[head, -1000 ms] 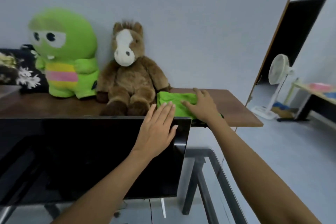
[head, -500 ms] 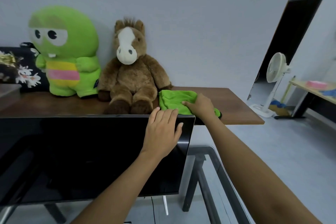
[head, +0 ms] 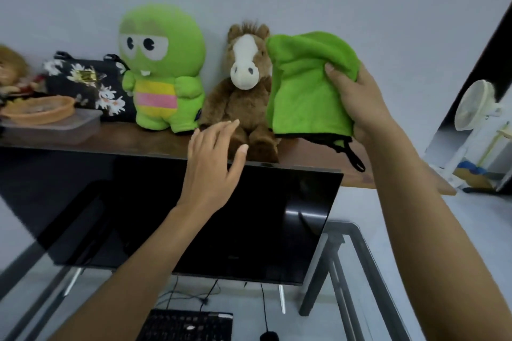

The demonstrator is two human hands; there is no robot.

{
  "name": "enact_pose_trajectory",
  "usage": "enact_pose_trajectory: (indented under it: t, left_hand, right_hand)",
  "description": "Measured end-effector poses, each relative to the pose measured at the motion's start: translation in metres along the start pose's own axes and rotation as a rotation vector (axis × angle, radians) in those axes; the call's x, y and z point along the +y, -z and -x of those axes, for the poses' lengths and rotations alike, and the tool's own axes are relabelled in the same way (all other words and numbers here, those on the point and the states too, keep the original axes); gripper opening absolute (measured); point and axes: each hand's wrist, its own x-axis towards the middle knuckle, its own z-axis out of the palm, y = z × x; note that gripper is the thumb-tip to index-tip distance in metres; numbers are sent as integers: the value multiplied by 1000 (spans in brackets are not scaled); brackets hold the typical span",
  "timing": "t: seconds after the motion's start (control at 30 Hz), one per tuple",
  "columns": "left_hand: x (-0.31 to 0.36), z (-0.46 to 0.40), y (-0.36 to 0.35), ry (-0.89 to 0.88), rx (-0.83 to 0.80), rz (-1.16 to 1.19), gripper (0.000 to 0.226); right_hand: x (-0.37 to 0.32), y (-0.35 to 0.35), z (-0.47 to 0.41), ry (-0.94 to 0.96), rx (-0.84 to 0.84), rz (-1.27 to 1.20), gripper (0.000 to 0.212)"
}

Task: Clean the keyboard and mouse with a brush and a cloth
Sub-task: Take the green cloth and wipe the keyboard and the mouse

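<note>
Since the earlier frame the green cloth [head: 307, 86] has come up off the wooden shelf [head: 138, 138] — it now hangs in the air in front of the brown horse plush [head: 243, 97], held by the right hand [head: 357, 99]. The left hand [head: 213, 166] has come off the top edge of the monitor [head: 166, 216] and hovers just above it.

Right grip: clamped on the cloth's right edge, thumb pressed across the front of the fabric, fingers hidden behind it. The cloth drapes down and to the left of the hand; its black-trimmed lower hem and a small black loop [head: 354, 158] dangle below the wrist, clear of the shelf.

Left grip: apart, fingers spread and loosely curved, holding nothing, well left of the cloth and lower.

Far on the shelf — a green plush toy [head: 160, 69] stands just left of the horse, with a floral black bag [head: 83, 83] further left and a shallow orange dish [head: 38, 111] on a clear container at the left end.

Near, on the glass bench [head: 360, 271]: the black keyboard [head: 185, 325] at the bottom edge, partly cut off, and the black mouse [head: 268, 336] just to its right, also cut off. Both lie well below and apart from the cloth and either hand. A white standing fan [head: 473, 108] shows far right.
</note>
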Motion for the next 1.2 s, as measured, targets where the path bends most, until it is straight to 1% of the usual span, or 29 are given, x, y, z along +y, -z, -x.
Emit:
enact_pose_trajectory:
  t: [0.07,0.17,0.3,0.37,0.43,0.53,0.63,0.77,0.87,0.97,1.03,1.1,1.17,1.2]
  left_hand:
    - [-18,9,20,15,30,-15,45]
    - [-54,32,49,74,47,-52,43]
    - [-119,92,78,184,18,-105,41]
    - [-155,130,87,238,-9,-95,39]
    - [-190,172,93,279,-37,-88,35]
    - [-241,228,99,374,-117,-68,33]
    - [-286,268,100,431,-209,-62,34]
    - [-336,312,89,497,-340,-52,35]
    - [-363,351,71,607,-485,-54,45]
    - [-380,390,58,696,-594,-31,50]
    - [-385,410,55,687,-630,-14,46]
    - [-388,420,56,643,-644,-7,43]
    - [-393,424,57,593,-663,2,42]
    - [-396,426,58,559,-675,10,42]
  right_hand:
    - [-2,-30,23,-20,-87,-44,36]
    - [15,-79,68,-80,-217,-41,37]
    - [61,-141,139,-258,-411,-17,33]
    - [92,-167,173,-372,-502,72,30]
    - [123,-188,202,-436,-566,224,25]
    - [164,-213,240,-475,-596,446,22]
    - [201,-238,268,-454,-565,688,25]
    - [262,-285,300,-435,-516,978,36]
    - [299,-330,326,-443,-528,1177,49]
    - [322,-370,349,-497,-591,1180,55]
    - [331,-389,364,-557,-658,1113,63]
    - [336,-397,376,-484,-704,1169,67]
    - [342,-393,381,-353,-709,1271,64]
    - [343,-389,380,-344,-732,1271,63]
